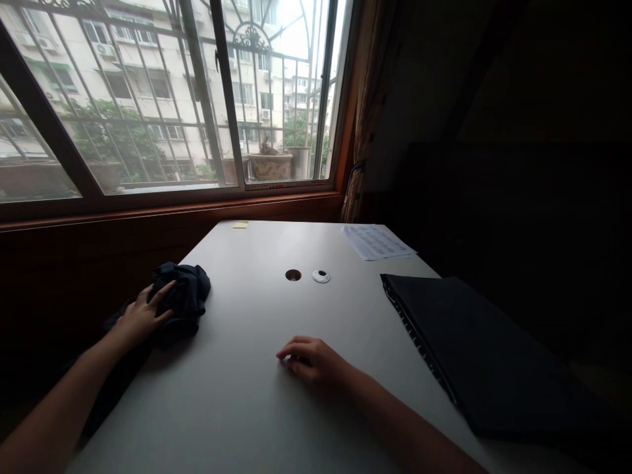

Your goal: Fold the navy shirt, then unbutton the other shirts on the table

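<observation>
My left hand (142, 315) lies with fingers stretched out on a crumpled dark blue cloth (185, 296) at the left edge of the white table (257, 408). Part of the cloth hangs over the table's edge. My right hand (309, 359) rests on the bare tabletop near the middle, fingers curled loosely down onto the surface, with nothing visible in it.
A closed black folder or laptop (474, 355) lies at the right. A printed sheet (375, 241) sits at the far right corner, a yellow sticky note (240, 224) at the far edge. A cable hole (293, 275) and its white cap (320, 276) are mid-table. A barred window stands behind.
</observation>
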Demonstrator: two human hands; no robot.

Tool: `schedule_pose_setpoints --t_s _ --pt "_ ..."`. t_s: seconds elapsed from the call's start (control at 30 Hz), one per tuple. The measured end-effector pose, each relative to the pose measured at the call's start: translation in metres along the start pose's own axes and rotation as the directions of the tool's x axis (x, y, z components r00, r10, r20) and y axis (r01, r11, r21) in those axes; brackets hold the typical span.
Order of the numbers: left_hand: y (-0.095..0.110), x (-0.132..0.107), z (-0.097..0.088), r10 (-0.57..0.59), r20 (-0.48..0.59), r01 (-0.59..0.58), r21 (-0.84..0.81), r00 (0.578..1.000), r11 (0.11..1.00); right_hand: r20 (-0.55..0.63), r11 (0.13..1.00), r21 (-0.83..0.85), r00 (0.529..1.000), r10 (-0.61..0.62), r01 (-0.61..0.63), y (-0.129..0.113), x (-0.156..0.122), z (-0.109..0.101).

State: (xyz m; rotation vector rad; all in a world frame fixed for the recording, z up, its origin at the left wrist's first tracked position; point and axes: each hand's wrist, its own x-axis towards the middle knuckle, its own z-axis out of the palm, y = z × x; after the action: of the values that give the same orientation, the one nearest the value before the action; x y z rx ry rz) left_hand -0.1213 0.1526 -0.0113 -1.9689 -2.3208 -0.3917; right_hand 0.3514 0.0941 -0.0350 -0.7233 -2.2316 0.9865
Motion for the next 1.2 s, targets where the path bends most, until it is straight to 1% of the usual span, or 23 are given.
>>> schedule_pose_setpoints --t_s 0.07,0.13,0.27,0.33,0.43,0.5,0.57,0.63,0.7,0.73,0.8,0.87,0.9,0.97,1.03,1.1,1.13,1.17,1.2 --pt "0.008 -0.008 0.014 -0.04 -0.003 0.04 0.04 0.999 0.998 0.0 1.0 -0.008 1.0 0.003 -0.003 -0.002 0.0 -0.001" --pt "0.013 -0.016 0.021 -0.03 -0.037 0.032 0.06 0.999 0.998 -0.002 1.0 -0.013 1.0 0.003 -0.003 -0.005 -0.001 -0.001" --pt "0.014 -0.023 0.019 0.003 -0.063 0.001 0.06 0.998 0.998 -0.012 0.999 -0.042 1.0 -0.01 0.01 -0.005 -0.002 -0.004" --pt "0.012 -0.023 0.017 0.013 -0.066 -0.009 0.071 0.998 0.997 -0.044 0.997 -0.082 0.999 -0.016 0.012 -0.003 -0.003 -0.008" --pt "0.011 -0.023 0.019 0.017 -0.06 -0.011 0.091 0.998 0.996 -0.142 0.987 -0.155 0.99 0.01 -0.032 0.001 -0.003 -0.017" --pt "0.011 -0.024 0.021 0.006 -0.063 0.0 0.094 0.998 0.996 -0.241 0.974 -0.214 0.97 0.026 -0.079 0.002 -0.003 -0.027" --pt "0.012 -0.025 0.023 0.007 -0.066 -0.001 0.09 0.998 0.996 -0.361 0.949 -0.287 0.933 0.016 -0.127 0.001 -0.003 -0.041" --pt "0.013 -0.027 0.024 0.014 -0.07 -0.007 0.095 0.997 0.995 -0.485 0.903 -0.38 0.874 -0.013 -0.198 0.0 -0.005 -0.058" --pt "0.015 -0.029 0.024 0.012 -0.073 -0.004 0.114 0.997 0.993 -0.579 0.822 -0.483 0.814 -0.04 -0.302 0.001 -0.009 -0.079" --pt "0.017 -0.03 0.024 0.011 -0.074 -0.002 0.123 0.997 0.992 -0.609 0.765 -0.532 0.791 -0.049 -0.363 0.004 -0.012 -0.089" --pt "0.02 -0.032 0.023 0.012 -0.074 -0.002 0.131 0.997 0.991 -0.648 0.621 -0.615 0.76 -0.046 -0.487 0.011 -0.022 -0.111" --pt "0.023 -0.034 0.023 0.017 -0.084 -0.006 0.127 0.996 0.992 -0.69 0.45 -0.649 0.723 -0.011 -0.613 0.022 -0.034 -0.132" --pt "0.024 -0.035 0.022 0.019 -0.092 -0.008 0.122 0.996 0.992 -0.722 0.363 -0.641 0.692 0.014 -0.676 0.028 -0.042 -0.141" --pt "0.025 -0.035 0.021 0.02 -0.103 -0.008 0.112 0.994 0.994 -0.79 0.203 -0.588 0.61 0.063 -0.783 0.04 -0.058 -0.157" --pt "0.025 -0.035 0.021 0.023 -0.102 -0.013 0.097 0.995 0.995 -0.841 0.081 -0.516 0.522 0.139 -0.853 0.051 -0.073 -0.169" --pt "0.025 -0.035 0.021 0.026 -0.1 -0.018 0.084 0.995 0.996 -0.857 0.001 -0.465 0.45 0.249 -0.886 0.06 -0.086 -0.176" --pt "0.025 -0.035 0.02 0.025 -0.1 -0.017 0.08 0.995 0.997 -0.854 -0.021 -0.453 0.427 0.298 -0.891 0.063 -0.09 -0.178" --pt "0.025 -0.035 0.02 0.024 -0.102 -0.016 0.077 0.995 0.997 -0.847 -0.031 -0.449 0.414 0.334 -0.893 0.065 -0.094 -0.18" --pt "0.025 -0.034 0.02 0.022 -0.103 -0.014 0.075 0.994 0.997 -0.84 -0.034 -0.451 0.411 0.353 -0.892 0.067 -0.097 -0.182"
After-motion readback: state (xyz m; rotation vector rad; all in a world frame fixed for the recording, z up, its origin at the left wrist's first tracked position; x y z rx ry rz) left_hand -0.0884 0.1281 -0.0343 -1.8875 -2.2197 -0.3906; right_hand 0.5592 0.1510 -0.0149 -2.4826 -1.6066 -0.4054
